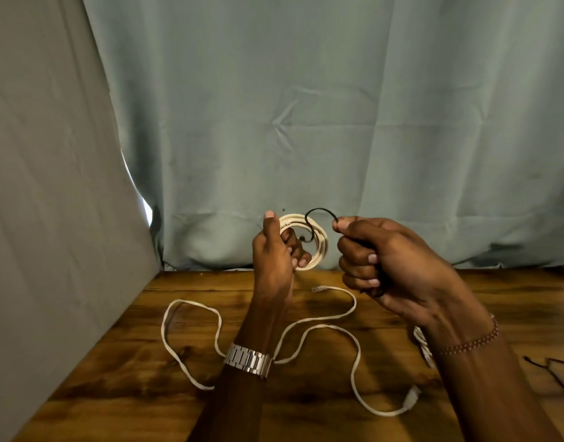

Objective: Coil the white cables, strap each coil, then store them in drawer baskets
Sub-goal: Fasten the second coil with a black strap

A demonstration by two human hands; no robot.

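The thin black strap (pixel 318 215) disappears inside the curled right hand (pixel 392 266). Another white coiled cable (pixel 423 342) lies mostly behind that wrist. Thin black cords (pixel 551 366) run off the right edge.

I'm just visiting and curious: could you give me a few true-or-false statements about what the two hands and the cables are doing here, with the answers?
1. The left hand holds a white coil up above the table. True.
2. The right hand is empty. False: it grips a black strap that loops through the coil.
3. Another white cable lies loose and uncoiled on the table. True.
4. The watch is on the right wrist. False: it is on the left wrist; the right wrist wears a bead bracelet.
5. The coil rests inside a drawer basket. False: it is in the hand, and no basket is in view.
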